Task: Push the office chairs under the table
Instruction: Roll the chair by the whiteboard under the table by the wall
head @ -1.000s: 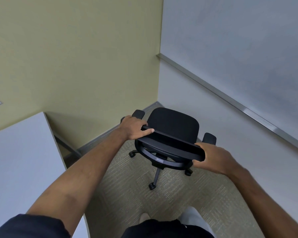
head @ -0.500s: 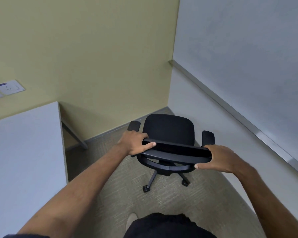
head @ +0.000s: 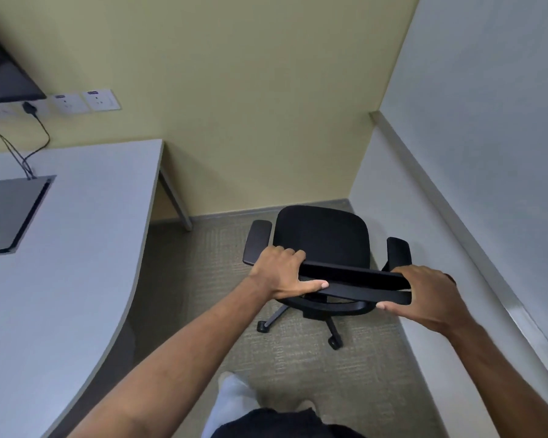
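Observation:
A black office chair [head: 321, 238] with armrests and a wheeled base stands on the carpet near the room's corner, its seat facing away from me. My left hand [head: 282, 273] grips the left end of its backrest top. My right hand [head: 424, 295] grips the right end. The light grey table [head: 76, 248] with a curved edge lies to the left of the chair, with open floor between them.
A yellow wall stands behind the chair and a white wall with a metal rail [head: 456, 216] runs along the right. On the table sits a grey cable box [head: 10, 213] with cables going up to wall sockets [head: 86, 101]. A table leg [head: 176, 200] stands near the corner.
The view has swung left, so more of the table, the sockets and a dark screen show. The chair has turned a little under my hands, which keep hold of the backrest.

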`<state>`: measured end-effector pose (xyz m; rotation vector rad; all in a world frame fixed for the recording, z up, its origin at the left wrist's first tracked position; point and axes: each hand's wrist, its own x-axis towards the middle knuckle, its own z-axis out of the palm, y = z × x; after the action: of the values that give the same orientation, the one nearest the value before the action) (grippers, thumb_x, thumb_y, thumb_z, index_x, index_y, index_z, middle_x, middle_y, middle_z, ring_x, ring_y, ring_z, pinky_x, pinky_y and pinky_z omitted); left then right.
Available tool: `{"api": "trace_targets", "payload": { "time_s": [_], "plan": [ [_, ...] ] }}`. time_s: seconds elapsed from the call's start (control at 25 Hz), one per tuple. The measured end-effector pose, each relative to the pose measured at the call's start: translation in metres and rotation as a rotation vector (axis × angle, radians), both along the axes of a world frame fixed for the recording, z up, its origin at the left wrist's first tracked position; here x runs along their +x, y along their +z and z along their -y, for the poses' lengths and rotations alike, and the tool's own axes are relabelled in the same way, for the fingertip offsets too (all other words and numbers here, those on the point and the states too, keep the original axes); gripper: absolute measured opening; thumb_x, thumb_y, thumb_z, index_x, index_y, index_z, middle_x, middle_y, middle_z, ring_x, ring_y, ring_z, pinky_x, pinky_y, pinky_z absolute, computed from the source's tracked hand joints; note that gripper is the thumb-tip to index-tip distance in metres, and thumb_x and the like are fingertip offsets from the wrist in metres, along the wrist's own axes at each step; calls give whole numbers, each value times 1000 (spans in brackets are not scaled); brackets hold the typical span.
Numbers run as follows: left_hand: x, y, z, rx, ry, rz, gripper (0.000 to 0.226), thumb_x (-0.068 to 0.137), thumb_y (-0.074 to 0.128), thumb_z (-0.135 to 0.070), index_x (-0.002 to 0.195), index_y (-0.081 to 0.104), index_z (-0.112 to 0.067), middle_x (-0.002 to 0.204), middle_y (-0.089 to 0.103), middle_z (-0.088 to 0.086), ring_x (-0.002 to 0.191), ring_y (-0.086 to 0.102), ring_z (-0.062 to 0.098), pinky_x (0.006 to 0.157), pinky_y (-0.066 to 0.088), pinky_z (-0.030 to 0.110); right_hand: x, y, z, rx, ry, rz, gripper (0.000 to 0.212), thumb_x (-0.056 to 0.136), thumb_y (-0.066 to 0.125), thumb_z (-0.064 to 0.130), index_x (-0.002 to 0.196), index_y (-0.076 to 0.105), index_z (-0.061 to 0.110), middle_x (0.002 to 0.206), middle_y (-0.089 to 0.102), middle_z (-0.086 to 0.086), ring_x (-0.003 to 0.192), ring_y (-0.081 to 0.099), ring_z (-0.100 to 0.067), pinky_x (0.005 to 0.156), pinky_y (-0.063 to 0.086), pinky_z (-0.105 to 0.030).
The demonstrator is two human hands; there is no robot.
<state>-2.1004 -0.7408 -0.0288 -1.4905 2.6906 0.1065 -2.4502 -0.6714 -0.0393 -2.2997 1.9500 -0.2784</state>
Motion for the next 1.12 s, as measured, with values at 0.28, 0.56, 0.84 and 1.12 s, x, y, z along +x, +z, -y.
{"api": "trace_targets", "payload": {
  "time_s": [0.28,0.56,0.84,1.12],
  "plan": [
    [4,7,-9,34,85,20,88,80,17,-98,92,54,-19,85,65,4,75,56,24,77,42,41,6,2,10,-23,95,-26,87,67,39,107,109,67,37,94,67,20,88,67,-11,72,50,-34],
    [14,6,-16,19,140,11,89,80,15,-97,91,56,-19,81,65,2,73,57,23,79,47,41,17,7,20,-11,140,-25,95,66,36,109,114,70,33,99,71,16,93,69,-14,79,53,-36],
    [21,4,-34,-10,212,18,95,80,11,-99,93,59,-17,78,62,1,73,60,22,80,49,41,22,7,34,-18,227,-45,102,68,37,108,120,71,27,106,73,9,96,70,-19,82,57,-40],
    [63,-4,-51,-47,309,5,99,79,5,-101,97,61,-21,83,68,-1,77,64,21,80,51,40,63,4,48,-41,321,-60,102,69,36,109,119,70,26,105,72,9,97,70,-20,85,56,-41]
  ]
}}
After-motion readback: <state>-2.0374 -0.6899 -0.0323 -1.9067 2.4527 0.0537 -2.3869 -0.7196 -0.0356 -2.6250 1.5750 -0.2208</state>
